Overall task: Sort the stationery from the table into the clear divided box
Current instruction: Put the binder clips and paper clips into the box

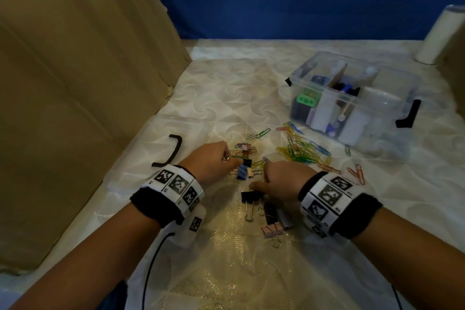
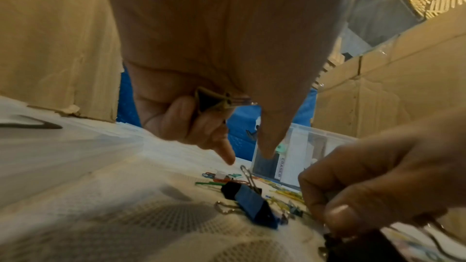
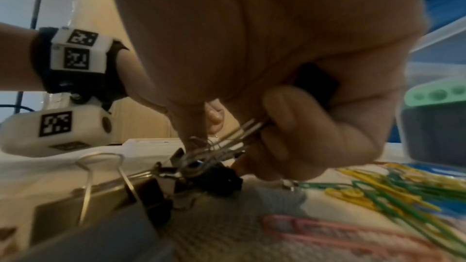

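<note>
Several binder clips lie on the patterned table cloth (image 1: 226, 272): a blue one (image 1: 242, 171) (image 2: 252, 202), black ones (image 1: 270, 211) and a pink one (image 1: 271, 229). My left hand (image 1: 234, 161) (image 2: 247, 156) keeps a black binder clip (image 2: 211, 103) in its curled fingers, while thumb and index finger point down at the blue clip. My right hand (image 1: 261, 181) (image 3: 227, 146) holds a black binder clip (image 3: 315, 85) in the palm and pinches the wire handles of another black clip (image 1: 250, 196) (image 3: 216, 176) on the cloth. Coloured paper clips (image 1: 302, 148) (image 3: 378, 190) are strewn beyond.
The clear divided box (image 1: 407, 83) stands at the back right with erasers and pens in its compartments. Its lid with a black handle (image 1: 173, 151) lies to the left. A cardboard wall (image 1: 75, 83) closes the left side, and a white roll (image 1: 440, 35) stands far right.
</note>
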The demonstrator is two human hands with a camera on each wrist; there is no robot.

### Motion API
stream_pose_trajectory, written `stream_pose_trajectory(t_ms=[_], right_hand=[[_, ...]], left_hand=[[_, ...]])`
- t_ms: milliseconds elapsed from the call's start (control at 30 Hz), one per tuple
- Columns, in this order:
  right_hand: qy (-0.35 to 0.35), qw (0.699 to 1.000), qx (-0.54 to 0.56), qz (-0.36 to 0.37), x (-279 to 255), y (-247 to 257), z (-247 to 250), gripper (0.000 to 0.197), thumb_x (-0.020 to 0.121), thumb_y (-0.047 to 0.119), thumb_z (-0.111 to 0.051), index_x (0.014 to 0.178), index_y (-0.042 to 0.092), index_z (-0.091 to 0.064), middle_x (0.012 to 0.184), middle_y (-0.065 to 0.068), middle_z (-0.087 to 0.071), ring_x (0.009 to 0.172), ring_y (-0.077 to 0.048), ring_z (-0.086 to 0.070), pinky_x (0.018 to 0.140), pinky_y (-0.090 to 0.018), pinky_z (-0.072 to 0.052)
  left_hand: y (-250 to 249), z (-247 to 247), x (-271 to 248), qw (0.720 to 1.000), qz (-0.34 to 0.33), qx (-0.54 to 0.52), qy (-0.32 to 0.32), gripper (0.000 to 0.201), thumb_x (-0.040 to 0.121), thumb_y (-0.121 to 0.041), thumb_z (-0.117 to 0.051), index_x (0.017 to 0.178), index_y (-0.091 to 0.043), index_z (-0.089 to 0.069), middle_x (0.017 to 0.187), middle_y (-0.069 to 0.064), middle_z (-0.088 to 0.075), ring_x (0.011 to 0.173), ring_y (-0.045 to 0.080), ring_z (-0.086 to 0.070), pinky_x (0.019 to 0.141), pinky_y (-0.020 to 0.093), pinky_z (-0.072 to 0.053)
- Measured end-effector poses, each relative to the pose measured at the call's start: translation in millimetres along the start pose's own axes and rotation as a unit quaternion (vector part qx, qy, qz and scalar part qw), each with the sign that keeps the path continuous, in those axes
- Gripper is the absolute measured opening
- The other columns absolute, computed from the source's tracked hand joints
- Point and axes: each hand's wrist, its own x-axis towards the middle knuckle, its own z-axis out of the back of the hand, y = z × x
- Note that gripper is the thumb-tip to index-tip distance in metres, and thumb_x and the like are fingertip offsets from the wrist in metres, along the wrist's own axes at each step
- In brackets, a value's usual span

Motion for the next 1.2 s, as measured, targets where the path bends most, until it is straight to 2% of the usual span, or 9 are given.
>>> stream_pose_trajectory(t_ms=[200,433,533,600,800,867,967,1100,1200], right_hand=[[-0.015,0.998,-0.054,-0.015,-15,-4,-7,0.058,0.089,0.058,-0.043,0.123,0.012,-0.047,0.118,-0.01,-0.062,0.105,-0.028,-0.06,0.082,-0.037,-0.047],[-0.002,0.998,-0.068,-0.006,-33,-13,-7,0.051,0.09,0.055,-0.043,0.108,0.011,-0.059,0.1,-0.006,-0.065,0.085,-0.024,-0.06,0.069,-0.031,-0.042],[0.0,1.0,0.008,0.004,-40,-25,3,0.049,0.09,0.055,-0.041,0.094,0.009,-0.057,0.085,-0.007,-0.057,0.075,-0.023,-0.054,0.066,-0.032,-0.041],[-0.012,0.995,0.098,0.013,-48,-43,25,0.046,0.093,0.052,-0.041,0.083,0.009,-0.049,0.076,-0.009,-0.048,0.067,-0.021,-0.043,0.062,-0.032,-0.034],[-0.216,0.949,0.214,-0.078,-61,-148,118,0.049,0.094,0.047,-0.04,0.088,0.002,-0.058,0.088,-0.015,-0.06,0.087,-0.032,-0.057,0.078,-0.041,-0.043],[-0.257,0.933,0.205,-0.146,-55,-182,142,0.047,0.094,0.044,-0.04,0.072,0.005,-0.052,0.073,-0.013,-0.052,0.074,-0.031,-0.051,0.07,-0.037,-0.038],[-0.239,0.931,0.184,-0.206,-37,-214,164,0.047,0.094,0.043,-0.037,0.067,0.006,-0.048,0.067,-0.014,-0.046,0.06,-0.026,-0.044,0.067,-0.033,-0.036],[-0.181,0.942,0.146,-0.243,-13,-234,167,0.042,0.093,0.042,-0.041,0.069,0.009,-0.052,0.066,-0.013,-0.052,0.064,-0.028,-0.049,0.073,-0.035,-0.039],[-0.164,0.942,0.162,-0.243,1,-241,171,0.035,0.089,0.036,-0.049,0.07,0.008,-0.06,0.068,-0.013,-0.059,0.069,-0.032,-0.057,0.075,-0.035,-0.048]], left_hand=[[-5,-5,12,0.994,-0.031,0.089,0.048,0.019,0.091,-0.034,-0.052,0.086,-0.016,-0.057,0.093,0.006,-0.059,0.089,0.024,-0.057,0.072,0.029,-0.04],[-21,23,11,0.989,-0.105,0.074,0.068,0.02,0.095,-0.026,-0.049,0.089,-0.011,-0.061,0.088,0.0,-0.056,0.083,0.017,-0.05,0.069,0.026,-0.034],[-32,30,14,0.991,-0.117,0.049,0.052,0.02,0.095,-0.029,-0.049,0.075,-0.026,-0.049,0.073,-0.012,-0.047,0.072,0.012,-0.045,0.058,0.024,-0.032],[-41,30,18,0.991,-0.123,0.043,0.041,0.018,0.095,-0.03,-0.048,0.078,-0.024,-0.05,0.072,-0.012,-0.046,0.068,0.011,-0.044,0.056,0.022,-0.032],[-70,18,26,0.99,-0.137,0.023,0.037,0.018,0.098,-0.029,-0.044,0.09,-0.016,-0.054,0.075,-0.007,-0.05,0.065,0.012,-0.045,0.055,0.023,-0.032],[-79,14,29,0.989,-0.136,0.022,0.045,0.019,0.098,-0.029,-0.043,0.09,-0.016,-0.054,0.075,-0.006,-0.05,0.064,0.011,-0.044,0.055,0.025,-0.033],[-90,7,31,0.989,-0.136,0.019,0.046,0.018,0.098,-0.027,-0.042,0.087,-0.017,-0.05,0.07,-0.008,-0.046,0.06,0.008,-0.041,0.053,0.024,-0.03],[-97,0,34,0.989,-0.14,0.035,0.041,0.017,0.097,-0.026,-0.043,0.084,-0.016,-0.049,0.071,-0.006,-0.046,0.068,0.018,-0.044,0.055,0.024,-0.031],[-99,-2,35,0.989,-0.14,0.024,0.03,0.015,0.095,-0.026,-0.045,0.083,-0.018,-0.05,0.07,-0.009,-0.047,0.065,0.012,-0.044,0.055,0.021,-0.032]])
